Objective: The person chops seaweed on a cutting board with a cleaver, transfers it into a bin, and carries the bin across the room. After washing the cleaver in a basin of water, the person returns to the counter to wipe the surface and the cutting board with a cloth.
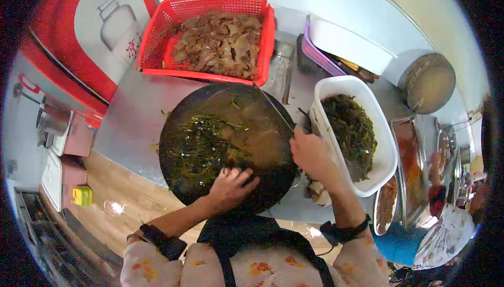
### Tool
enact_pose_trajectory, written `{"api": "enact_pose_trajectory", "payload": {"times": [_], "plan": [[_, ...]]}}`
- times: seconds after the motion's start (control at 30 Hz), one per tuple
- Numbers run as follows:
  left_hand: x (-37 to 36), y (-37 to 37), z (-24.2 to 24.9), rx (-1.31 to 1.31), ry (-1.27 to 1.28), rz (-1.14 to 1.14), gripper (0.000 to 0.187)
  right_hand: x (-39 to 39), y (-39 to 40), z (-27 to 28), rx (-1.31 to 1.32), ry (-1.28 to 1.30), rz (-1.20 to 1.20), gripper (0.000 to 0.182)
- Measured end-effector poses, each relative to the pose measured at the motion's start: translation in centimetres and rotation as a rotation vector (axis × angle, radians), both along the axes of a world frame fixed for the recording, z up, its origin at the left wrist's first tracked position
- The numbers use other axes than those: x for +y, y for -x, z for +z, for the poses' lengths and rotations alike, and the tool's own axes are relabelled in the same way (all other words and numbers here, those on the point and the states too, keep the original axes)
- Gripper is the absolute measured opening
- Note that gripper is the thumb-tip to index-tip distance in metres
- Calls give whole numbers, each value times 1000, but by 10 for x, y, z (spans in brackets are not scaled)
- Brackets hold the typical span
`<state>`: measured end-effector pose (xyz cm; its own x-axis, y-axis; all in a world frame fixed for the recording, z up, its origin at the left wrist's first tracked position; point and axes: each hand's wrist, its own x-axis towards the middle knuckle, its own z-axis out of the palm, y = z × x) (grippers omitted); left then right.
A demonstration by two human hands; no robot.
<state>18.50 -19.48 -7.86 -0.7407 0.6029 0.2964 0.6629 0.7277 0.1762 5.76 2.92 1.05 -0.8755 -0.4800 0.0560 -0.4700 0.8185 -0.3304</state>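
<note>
"What's on that metal bench [123,124]?"

"A round board [268,190], wet greens [202,141] spread over its left side. The red basket [149,51] behind and the white tub [387,140] to the right look set for easy reach."

"And the hands?"

"The right hand [311,150] has its grip closed round a knife [275,107], blade slanting across the board's far right edge. The left hand [231,186] curls at the greens' near side, perhaps steadying them; whether it pinches any, I can't tell."

"Room to move?"

"Bare bench to the left. On the right, the tub crowds the knife hand; the board's near edge meets the apron [236,232]."
</note>
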Motion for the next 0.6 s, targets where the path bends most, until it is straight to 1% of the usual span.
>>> {"api": "enact_pose_trajectory", "payload": {"times": [0.07,0.13,0.2,0.23,0.27,0.33,0.4,0.43,0.47,0.53,0.6], "plan": [[-19,18,-8,25,35,160,43,-34,15,-4,37,-259,9,17],[-32,31,-3,27,47,218,40,-59,35,-19,85,-236,56,16],[-40,33,11,78,-54,239,37,-81,41,-31,126,-210,104,15],[-45,30,21,92,-176,315,30,-92,40,-37,115,-221,120,15],[-55,26,27,85,-177,319,30,-104,37,-38,104,-234,135,16],[-80,17,33,166,-472,464,23,-120,22,-39,97,-262,156,17],[-93,4,24,154,-695,711,21,-125,2,-44,108,-264,330,17],[-98,-1,27,175,-794,776,21,-123,-5,-46,120,-157,417,16],[-102,-6,25,191,-871,833,21,-118,-11,-43,124,-160,418,16],[-103,-13,22,141,-1035,984,24,-108,-15,-31,-39,-279,487,14],[-100,-19,23,132,-1084,1003,26,-99,-12,-18,0,-274,500,13]]}}
